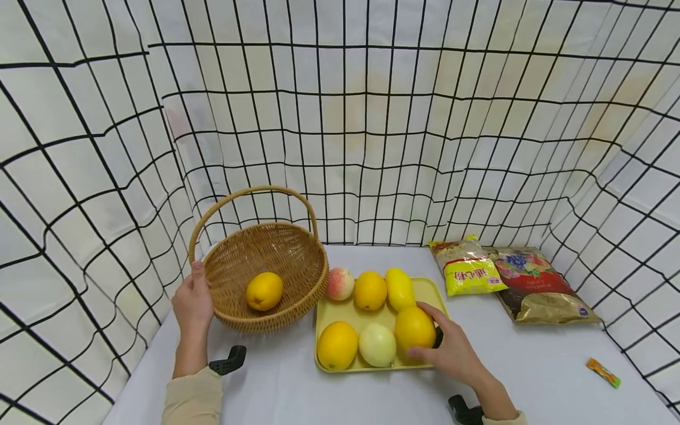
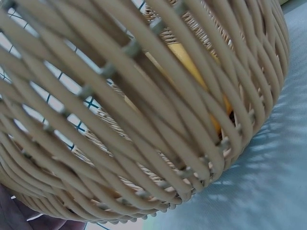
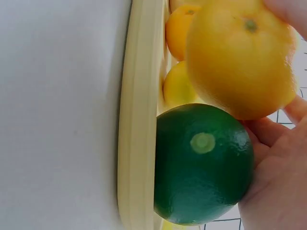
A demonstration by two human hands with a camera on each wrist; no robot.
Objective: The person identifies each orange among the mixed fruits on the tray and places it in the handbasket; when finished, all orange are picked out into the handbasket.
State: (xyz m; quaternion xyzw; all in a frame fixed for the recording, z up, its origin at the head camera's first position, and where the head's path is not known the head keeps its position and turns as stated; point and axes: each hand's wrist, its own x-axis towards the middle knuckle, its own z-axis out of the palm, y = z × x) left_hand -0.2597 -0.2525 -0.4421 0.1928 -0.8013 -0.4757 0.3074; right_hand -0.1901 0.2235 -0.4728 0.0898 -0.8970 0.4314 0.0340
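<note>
At the left, my left hand [image 1: 193,301] grips the side of a tilted wicker basket [image 1: 303,251] near the foot of its arched handle. One orange-yellow fruit [image 1: 264,291] lies inside; through the weave it shows as a yellow patch [image 2: 189,64]. Over the right part of a yellow tray [image 1: 427,289], my right hand [image 1: 451,352] holds a large orange [image 1: 414,329] between thumb and fingers. In the right wrist view, a dark green round fruit [image 3: 204,165] sits beside that orange [image 3: 240,62], close against the palm. Whether the orange still touches the tray, I cannot tell.
Also on the tray are a peach [image 1: 340,284], an orange [image 1: 370,290], a yellow mango [image 1: 399,289], a pale green fruit [image 1: 378,345] and another orange [image 1: 337,346]. Behind right lie a yellow packet [image 1: 473,274] and a red-gold bag [image 1: 542,286]; a small wrapper [image 1: 603,372] lies farther right.
</note>
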